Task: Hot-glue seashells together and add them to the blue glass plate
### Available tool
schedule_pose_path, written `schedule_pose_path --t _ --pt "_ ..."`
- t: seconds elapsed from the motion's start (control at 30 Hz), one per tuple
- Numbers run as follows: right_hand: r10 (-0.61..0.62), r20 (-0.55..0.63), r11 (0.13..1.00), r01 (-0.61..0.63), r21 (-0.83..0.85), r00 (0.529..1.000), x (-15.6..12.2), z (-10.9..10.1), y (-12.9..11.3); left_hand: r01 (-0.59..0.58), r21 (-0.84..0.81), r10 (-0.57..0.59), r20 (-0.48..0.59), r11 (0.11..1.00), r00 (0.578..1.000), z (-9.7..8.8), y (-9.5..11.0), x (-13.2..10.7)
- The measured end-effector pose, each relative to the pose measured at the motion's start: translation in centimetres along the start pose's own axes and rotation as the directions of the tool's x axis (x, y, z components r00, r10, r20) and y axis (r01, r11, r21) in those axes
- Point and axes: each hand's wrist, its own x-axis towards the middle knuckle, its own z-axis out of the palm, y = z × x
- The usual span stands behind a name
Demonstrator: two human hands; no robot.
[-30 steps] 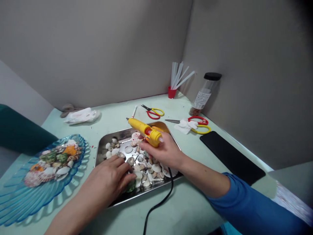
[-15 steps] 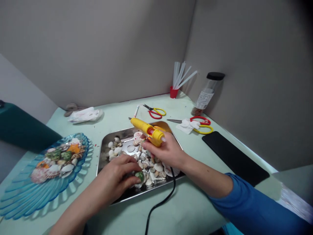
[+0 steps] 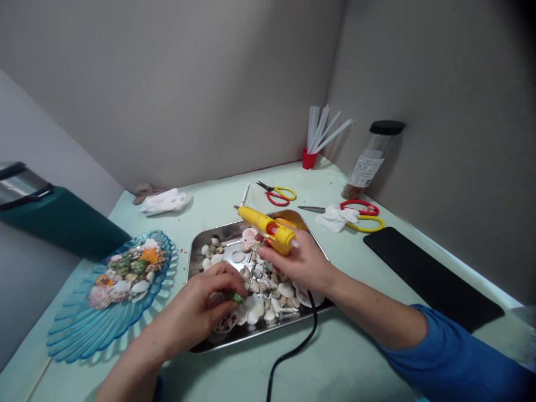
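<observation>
My right hand (image 3: pixel 305 262) is wrapped round a yellow hot glue gun (image 3: pixel 268 229), whose nozzle points up and to the left over the tray. A clear glue stick pokes from its back end, and a black cord (image 3: pixel 293 352) hangs below. My left hand (image 3: pixel 209 304) pinches a small green shell (image 3: pixel 238 298) above the front left of the metal tray (image 3: pixel 251 338). Under both hands lie many seashells (image 3: pixel 287 289), mostly white and brown. To the left, a blue shell-shaped glass dish (image 3: pixel 90 329) bears white, orange, pink and green shells.
A green bottle (image 3: pixel 79 218) leans in at left. White tissue (image 3: pixel 165 202), a marker (image 3: pixel 245 194) and two pairs of scissors (image 3: pixel 280 195) lie behind the tray. Glue sticks stand in a red cup (image 3: pixel 309 159) near a black-lidded jar (image 3: pixel 366 167). A black slab (image 3: pixel 422 273) lies right.
The whole view has shifted, so things sit farther right. My left hand has lifted the green shell slightly off the other shells. The right hand still holds the glue gun.
</observation>
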Motion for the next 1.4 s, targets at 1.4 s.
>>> schedule_pose_path --t 1.4 --pt "0.085 0.023 0.993 -0.087 0.077 0.996 -0.1 0.3 0.3 0.058 0.494 0.009 -0.132 0.867 0.991 1.5 0.2 0.5"
